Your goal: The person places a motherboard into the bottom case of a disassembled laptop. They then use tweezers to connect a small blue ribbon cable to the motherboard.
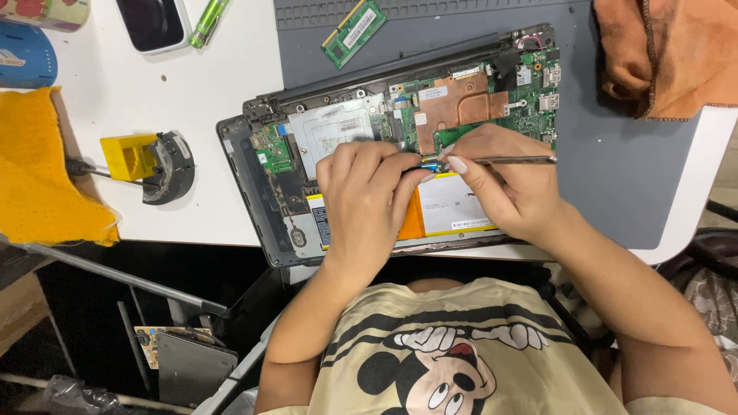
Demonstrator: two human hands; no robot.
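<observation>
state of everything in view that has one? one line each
Black opened laptop: bottom cover off, boards exposed.
Copper heat plate: mounted on board.
Green memory stick: out, lying on grey mat.
Thin metal tweezers: held in right hand.
Left hand: fingertips pinched at small blue part.
Orange cloth: crumpled.
</observation>
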